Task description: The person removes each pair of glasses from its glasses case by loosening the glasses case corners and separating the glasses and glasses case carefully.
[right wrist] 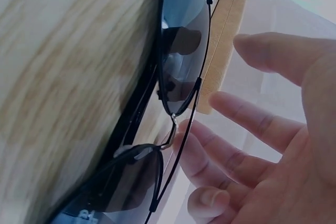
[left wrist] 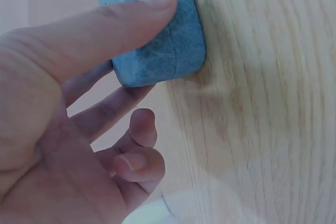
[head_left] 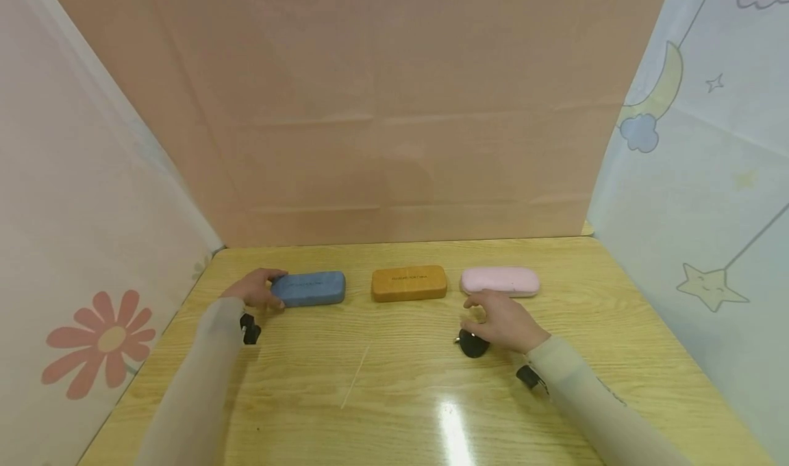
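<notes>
At the left of the table lies a blue glasses case (head_left: pixel 311 289). My left hand (head_left: pixel 255 288) grips its left end; in the left wrist view the thumb (left wrist: pixel 152 9) lies on one side of the case and fingers reach behind it. A pair of dark sunglasses (right wrist: pixel 184 19) with a thin black frame lies on the table at the right, mostly hidden in the head view by my right hand (head_left: pixel 505 321). That hand hovers beside the sunglasses with its fingers loosely bent and nothing held.
An orange glasses case (head_left: pixel 409 284) sits at mid-table, and a pink glasses case (head_left: pixel 501 281) lies to its right, just beyond the right hand. The wooden table (head_left: pixel 308 384) meets a tan backdrop (head_left: pixel 394 178) behind, with patterned cloth walls on both sides.
</notes>
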### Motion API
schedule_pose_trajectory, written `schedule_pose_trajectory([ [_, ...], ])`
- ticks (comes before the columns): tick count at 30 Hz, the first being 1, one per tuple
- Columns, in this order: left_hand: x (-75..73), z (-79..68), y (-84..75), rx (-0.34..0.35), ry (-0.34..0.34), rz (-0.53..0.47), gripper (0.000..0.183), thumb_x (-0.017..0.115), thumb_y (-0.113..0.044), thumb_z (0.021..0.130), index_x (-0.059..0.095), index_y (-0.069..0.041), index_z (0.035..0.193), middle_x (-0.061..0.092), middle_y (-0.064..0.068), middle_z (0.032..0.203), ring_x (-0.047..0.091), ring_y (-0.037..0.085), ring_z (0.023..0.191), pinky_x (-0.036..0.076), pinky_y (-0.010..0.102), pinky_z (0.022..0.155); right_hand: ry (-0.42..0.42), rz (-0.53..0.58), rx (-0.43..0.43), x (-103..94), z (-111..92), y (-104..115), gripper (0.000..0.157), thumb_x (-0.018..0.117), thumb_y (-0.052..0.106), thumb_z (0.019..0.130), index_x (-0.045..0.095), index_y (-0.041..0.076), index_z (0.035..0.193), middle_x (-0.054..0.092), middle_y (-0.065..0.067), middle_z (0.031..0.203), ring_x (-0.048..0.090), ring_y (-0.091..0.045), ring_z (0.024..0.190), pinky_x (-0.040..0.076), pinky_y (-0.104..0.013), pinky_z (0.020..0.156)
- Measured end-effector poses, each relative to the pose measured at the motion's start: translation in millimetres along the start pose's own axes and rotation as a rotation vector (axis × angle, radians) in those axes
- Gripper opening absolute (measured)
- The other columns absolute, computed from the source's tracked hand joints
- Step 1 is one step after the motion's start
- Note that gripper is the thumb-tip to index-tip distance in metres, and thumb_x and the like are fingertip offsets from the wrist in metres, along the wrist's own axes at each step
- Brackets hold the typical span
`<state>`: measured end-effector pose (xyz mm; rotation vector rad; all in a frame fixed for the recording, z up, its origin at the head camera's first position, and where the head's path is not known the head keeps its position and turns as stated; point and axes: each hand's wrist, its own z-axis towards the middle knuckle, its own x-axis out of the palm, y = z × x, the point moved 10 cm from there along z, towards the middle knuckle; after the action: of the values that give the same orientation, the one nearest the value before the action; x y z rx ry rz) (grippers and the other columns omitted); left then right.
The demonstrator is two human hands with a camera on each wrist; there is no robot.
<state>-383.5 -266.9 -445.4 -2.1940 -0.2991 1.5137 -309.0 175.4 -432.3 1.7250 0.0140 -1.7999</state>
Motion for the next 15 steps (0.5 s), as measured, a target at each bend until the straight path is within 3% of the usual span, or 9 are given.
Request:
schedule_pose_trajectory([
  [9, 1.9, 1.3, -1.6, -0.007, -0.016, -0.011, 0.085, 0.079, -0.012, 0.084, 0.032, 0.003, 0.153, 0.034, 0.036, 0.15, 0.041, 0.053, 0.131, 0.042, 0.062, 0.1, -0.012, -0.01, -0.028, -2.6, 7.9, 2.7, 0.036, 0.074, 0.024, 0.088, 0.069, 0.0, 0.114, 0.068, -0.017, 0.119, 0.065, -0.034, 0.105, 0.05, -0.051, 0.092],
  [15, 0.3, -2.6, -11.8, -0.017, -0.107, 0.084, 0.095, 0.083, -0.031, 0.081, 0.031, 0.004, 0.153, 0.028, 0.042, 0.148, 0.029, 0.061, 0.133, 0.038, 0.07, 0.098, -0.01, -0.036, -0.045, -6.4, 17.4, 6.9, 0.037, 0.073, 0.021, 0.087, 0.068, 0.0, 0.117, 0.067, -0.016, 0.116, 0.063, -0.034, 0.106, 0.05, -0.051, 0.093],
])
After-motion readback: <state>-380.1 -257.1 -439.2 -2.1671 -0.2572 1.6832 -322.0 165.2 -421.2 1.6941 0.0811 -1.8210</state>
